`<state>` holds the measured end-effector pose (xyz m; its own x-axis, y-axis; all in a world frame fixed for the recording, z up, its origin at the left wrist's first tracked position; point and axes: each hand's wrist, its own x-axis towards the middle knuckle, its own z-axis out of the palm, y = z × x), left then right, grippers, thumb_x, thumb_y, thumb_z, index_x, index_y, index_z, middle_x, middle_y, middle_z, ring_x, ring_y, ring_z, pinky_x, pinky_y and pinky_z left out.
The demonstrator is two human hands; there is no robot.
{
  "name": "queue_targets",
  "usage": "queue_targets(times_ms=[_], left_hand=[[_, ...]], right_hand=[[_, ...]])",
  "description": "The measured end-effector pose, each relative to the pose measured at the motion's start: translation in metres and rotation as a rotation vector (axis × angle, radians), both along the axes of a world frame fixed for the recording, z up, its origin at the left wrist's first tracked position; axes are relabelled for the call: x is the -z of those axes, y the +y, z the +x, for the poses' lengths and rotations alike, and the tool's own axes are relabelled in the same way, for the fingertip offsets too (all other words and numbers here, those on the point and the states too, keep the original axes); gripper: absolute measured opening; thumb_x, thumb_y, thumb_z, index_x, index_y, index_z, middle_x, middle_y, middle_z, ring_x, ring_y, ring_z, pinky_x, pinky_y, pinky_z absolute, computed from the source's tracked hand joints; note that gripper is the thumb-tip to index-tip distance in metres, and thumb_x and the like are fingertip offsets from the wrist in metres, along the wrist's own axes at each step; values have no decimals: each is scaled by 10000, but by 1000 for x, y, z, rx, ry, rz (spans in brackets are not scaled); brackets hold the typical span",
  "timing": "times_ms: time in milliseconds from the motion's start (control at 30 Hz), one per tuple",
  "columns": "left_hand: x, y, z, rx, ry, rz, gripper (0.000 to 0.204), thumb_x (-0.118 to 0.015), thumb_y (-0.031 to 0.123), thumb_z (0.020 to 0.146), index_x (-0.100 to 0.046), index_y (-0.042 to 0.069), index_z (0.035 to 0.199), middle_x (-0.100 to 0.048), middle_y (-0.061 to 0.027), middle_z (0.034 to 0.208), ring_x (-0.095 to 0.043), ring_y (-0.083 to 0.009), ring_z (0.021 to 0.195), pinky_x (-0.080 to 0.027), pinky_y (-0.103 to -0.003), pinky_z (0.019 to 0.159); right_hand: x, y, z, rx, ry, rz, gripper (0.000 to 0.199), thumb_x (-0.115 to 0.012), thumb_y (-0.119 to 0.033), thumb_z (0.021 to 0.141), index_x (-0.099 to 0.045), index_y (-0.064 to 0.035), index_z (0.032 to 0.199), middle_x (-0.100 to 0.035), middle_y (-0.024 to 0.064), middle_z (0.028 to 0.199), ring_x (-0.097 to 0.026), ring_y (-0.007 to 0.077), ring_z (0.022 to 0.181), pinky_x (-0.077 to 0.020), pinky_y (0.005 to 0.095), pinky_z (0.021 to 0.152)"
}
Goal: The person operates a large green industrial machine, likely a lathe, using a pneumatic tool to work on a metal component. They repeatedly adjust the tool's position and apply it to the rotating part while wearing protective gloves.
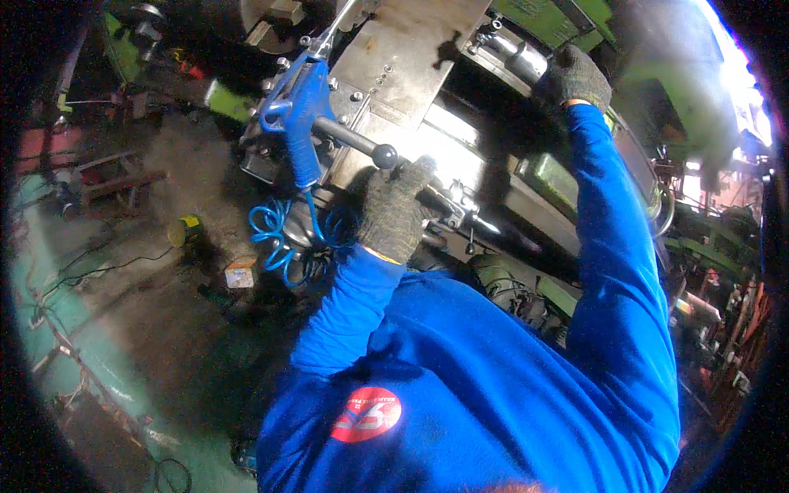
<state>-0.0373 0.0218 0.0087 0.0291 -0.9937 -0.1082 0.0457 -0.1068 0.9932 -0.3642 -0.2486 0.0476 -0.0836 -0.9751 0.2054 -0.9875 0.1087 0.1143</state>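
Observation:
My left hand (392, 212), in a dark knitted glove, is closed at the front of a lathe-like machine, around a metal handle (446, 205) that comes out beside its fingers. Just above it ends a dark lever with a round black knob (384, 156). My right hand (582, 80), gloved the same way, reaches far right to the end of a shiny metal cylinder (526, 62). Its fingers are curled there, and what lies inside them is hidden. A blue air blow gun (306, 115) rests on the tool block, left of the steel slide (403, 62).
A coiled blue air hose (279, 238) hangs below the blow gun. On the floor at left are a yellow-labelled can (185, 231), a small box (240, 273) and a trailing cable. Green machine panels (555, 182) stand close on the right. Metal bars crowd the far right.

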Motion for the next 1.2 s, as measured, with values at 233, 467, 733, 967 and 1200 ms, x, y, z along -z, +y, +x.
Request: queue_targets(times_ms=[233, 467, 733, 967, 1200], left_hand=[[-14, -13, -2, -45, 260, 142, 242, -803, 135, 919, -584, 45, 968, -605, -51, 869, -621, -172, 701, -555, -322, 610], [-15, -18, 12, -53, 274, 414, 188, -742, 105, 952, -581, 32, 1017, -587, -52, 864, -596, -127, 633, -514, -285, 535], [-35, -5, 9, 165, -96, 6, 201, -656, 116, 1019, -649, -11, 1175, -713, -126, 978, -726, -229, 840, -611, -358, 779], [-96, 12, -5, 134, 477, 386, 261, -641, 96, 1018, -627, -57, 1229, -758, -170, 1023, -770, -235, 943, -625, -329, 857], [-113, 18, -7, 238, 253, 328, 299, -623, 145, 1026, -607, -49, 1253, -762, -166, 925, -764, -232, 839, -627, -332, 737]], right_hand=[[-2, 2, 13, 25, 40, -21, 402, -650, -504, 915, -718, -240, 1210, -733, 116, 1260, -685, 363, 1184, -551, 486, 969], [15, -3, -20, 18, 30, -58, 407, -642, -527, 921, -724, -234, 1191, -745, 107, 1225, -693, 366, 1155, -556, 496, 945], [-54, 40, 63, 87, -109, -70, 386, -672, -457, 931, -754, -114, 1087, -756, 162, 1130, -702, 385, 1108, -555, 485, 955], [-54, 35, 62, 60, -115, -10, 314, -653, -370, 924, -757, -125, 1091, -759, 163, 1120, -712, 372, 1093, -560, 485, 950], [-54, 36, 52, 53, -134, 4, 318, -669, -383, 917, -747, -124, 1086, -754, 157, 1109, -710, 369, 1093, -562, 486, 945]])
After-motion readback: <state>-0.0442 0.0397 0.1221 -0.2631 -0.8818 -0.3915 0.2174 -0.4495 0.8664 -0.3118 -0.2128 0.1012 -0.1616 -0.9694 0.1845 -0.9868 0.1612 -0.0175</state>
